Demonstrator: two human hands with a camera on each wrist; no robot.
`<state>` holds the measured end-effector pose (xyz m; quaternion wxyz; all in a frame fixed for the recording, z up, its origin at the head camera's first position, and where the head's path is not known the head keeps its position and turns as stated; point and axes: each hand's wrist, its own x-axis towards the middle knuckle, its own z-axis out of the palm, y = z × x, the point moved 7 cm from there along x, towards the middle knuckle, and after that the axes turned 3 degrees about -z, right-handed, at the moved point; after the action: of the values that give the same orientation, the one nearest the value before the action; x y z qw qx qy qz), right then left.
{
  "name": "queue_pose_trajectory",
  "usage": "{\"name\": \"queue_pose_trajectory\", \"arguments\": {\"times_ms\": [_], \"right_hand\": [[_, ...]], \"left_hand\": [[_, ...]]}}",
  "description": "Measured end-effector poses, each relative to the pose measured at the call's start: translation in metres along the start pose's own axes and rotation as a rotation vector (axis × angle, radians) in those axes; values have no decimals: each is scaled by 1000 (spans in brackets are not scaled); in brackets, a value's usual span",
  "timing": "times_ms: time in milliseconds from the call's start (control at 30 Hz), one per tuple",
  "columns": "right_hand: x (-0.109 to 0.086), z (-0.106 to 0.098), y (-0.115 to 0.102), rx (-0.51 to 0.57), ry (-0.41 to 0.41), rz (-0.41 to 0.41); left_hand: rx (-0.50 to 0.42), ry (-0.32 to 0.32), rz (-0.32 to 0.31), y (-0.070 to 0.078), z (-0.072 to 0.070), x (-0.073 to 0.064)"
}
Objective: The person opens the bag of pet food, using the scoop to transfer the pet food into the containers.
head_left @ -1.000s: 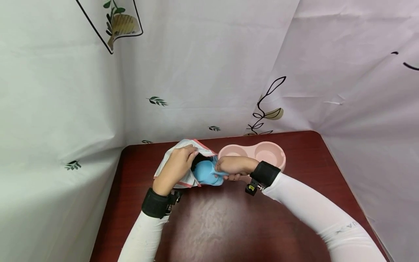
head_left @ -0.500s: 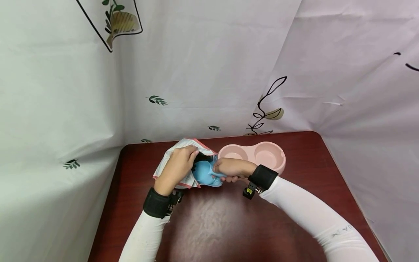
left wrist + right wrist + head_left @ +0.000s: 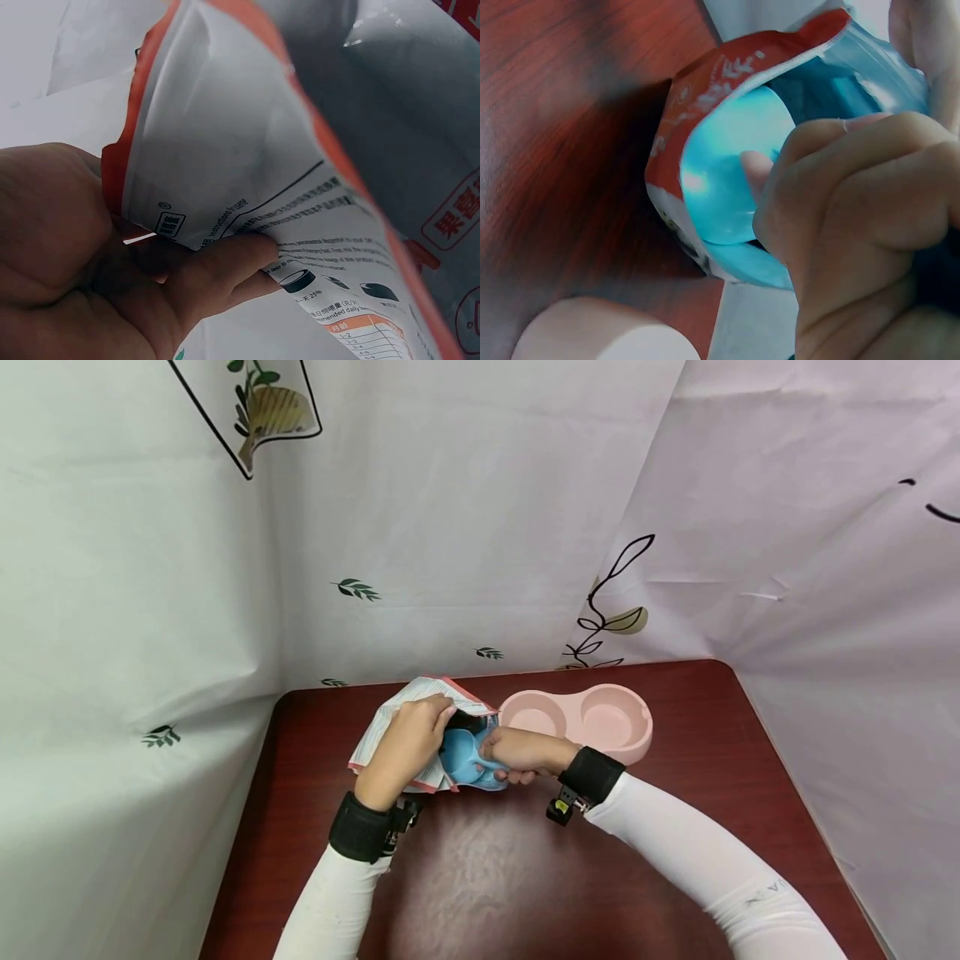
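A white printed food bag (image 3: pixel 375 737) with orange-red edging lies on its side with its mouth facing right. My left hand (image 3: pixel 408 733) grips the upper edge of its mouth; in the left wrist view the thumb presses the bag's printed panel (image 3: pixel 225 142). A light blue scoop (image 3: pixel 457 755) sits within the mouth, and my right hand (image 3: pixel 528 750) holds it by the handle. Close up in the right wrist view, the scoop's rounded cup (image 3: pixel 727 172) lies inside the opening, its handle hidden by the fingers. Dark contents show behind the scoop.
A pink double bowl (image 3: pixel 573 717) stands just right of the bag, partly behind the right hand. The dark red table (image 3: pixel 480 885) reaches back to white patterned cloth walls (image 3: pixel 465 510) at the back and sides.
My right hand has moved a little left, carrying the scoop slightly farther into the bag and turning its cup. The left hand stays on the bag's edge.
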<state>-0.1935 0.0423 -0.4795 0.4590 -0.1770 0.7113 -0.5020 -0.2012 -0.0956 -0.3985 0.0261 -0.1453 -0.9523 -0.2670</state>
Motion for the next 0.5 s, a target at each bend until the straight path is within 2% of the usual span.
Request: {"name": "queue_pose_trajectory", "arguments": {"times_ms": [333,500], "right_hand": [[10,8,6,60,41,-10],[13,13,8,54,74,-18]], "left_hand": [[-2,3,11,-2,0,-1],[-2,-1,11,-1,0,-1]]}}
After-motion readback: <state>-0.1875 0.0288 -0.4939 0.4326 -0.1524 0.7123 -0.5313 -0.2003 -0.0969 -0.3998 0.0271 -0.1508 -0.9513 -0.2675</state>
